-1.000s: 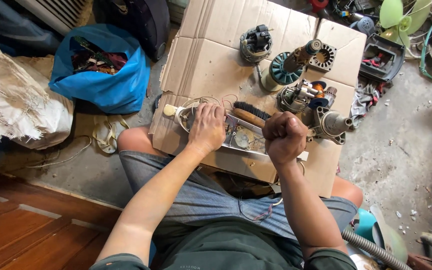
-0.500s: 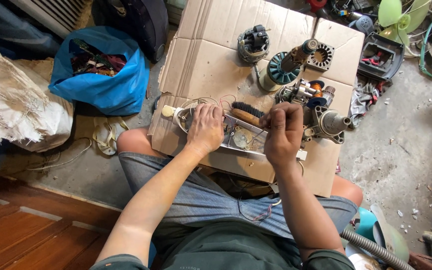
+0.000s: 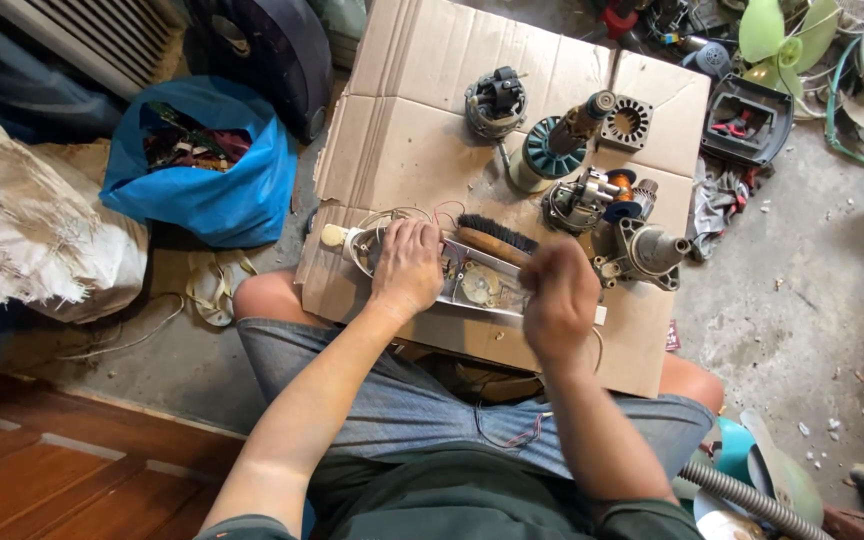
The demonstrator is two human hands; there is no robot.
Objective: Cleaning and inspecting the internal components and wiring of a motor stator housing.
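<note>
The right hand (image 3: 558, 298) now sits lower, blurred, grip clenched, contents unclear. The left hand (image 3: 407, 265) presses one opened white plastic appliance base (image 3: 472, 285) mid-frame on flattened brown cardboard (image 3: 422, 140), beside one wooden-backed black-bristled brush (image 3: 495, 238).

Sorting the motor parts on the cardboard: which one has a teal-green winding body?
The upright motor part at the cardboard's far middle, with a shaft pointing toward the square vented plate; the other parts are grey metal or copper.

Blue bag (image 3: 214, 190), brown cardboard (image 3: 412, 130), black-bristled brush (image 3: 494, 238).
</note>
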